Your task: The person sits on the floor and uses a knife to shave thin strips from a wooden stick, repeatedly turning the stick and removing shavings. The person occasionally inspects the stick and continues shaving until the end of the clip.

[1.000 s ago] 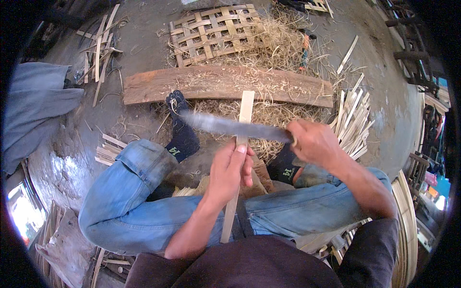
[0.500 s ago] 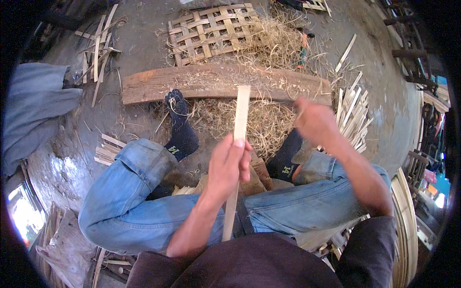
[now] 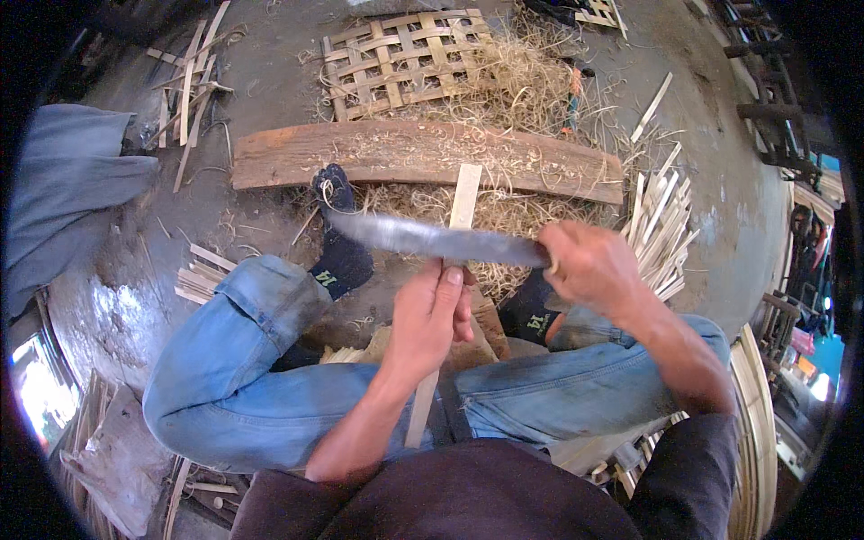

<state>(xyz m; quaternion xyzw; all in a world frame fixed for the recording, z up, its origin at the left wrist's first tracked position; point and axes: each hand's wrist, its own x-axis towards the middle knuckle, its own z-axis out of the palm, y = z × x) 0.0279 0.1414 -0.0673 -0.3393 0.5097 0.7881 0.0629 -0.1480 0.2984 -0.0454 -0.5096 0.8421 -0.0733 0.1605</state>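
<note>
My left hand (image 3: 430, 317) is closed round a pale, flat bamboo strip (image 3: 465, 196), which runs from near my waist up toward the plank. In my right hand (image 3: 587, 265) is the handle of a long knife (image 3: 432, 239). Its broad blade, slightly smeared by motion, points left and crosses the strip just above my left fingers. Whether the edge touches the strip I cannot tell. Beyond them lies a brown wooden plank (image 3: 297, 157) littered with shavings, with my sock-covered foot (image 3: 340, 247) against its near side.
A woven lattice panel (image 3: 402, 63) lies beyond the plank beside heaped curly shavings (image 3: 526, 85). Split strips are piled at the right (image 3: 661, 225), with more strips (image 3: 193, 81) at the far left. Grey cloth (image 3: 76, 198) hangs at the left edge.
The right hand has come down and nearer, bringing the knife blade into clear sight across the strip. The strip has tilted slightly, its far end shifting right.
</note>
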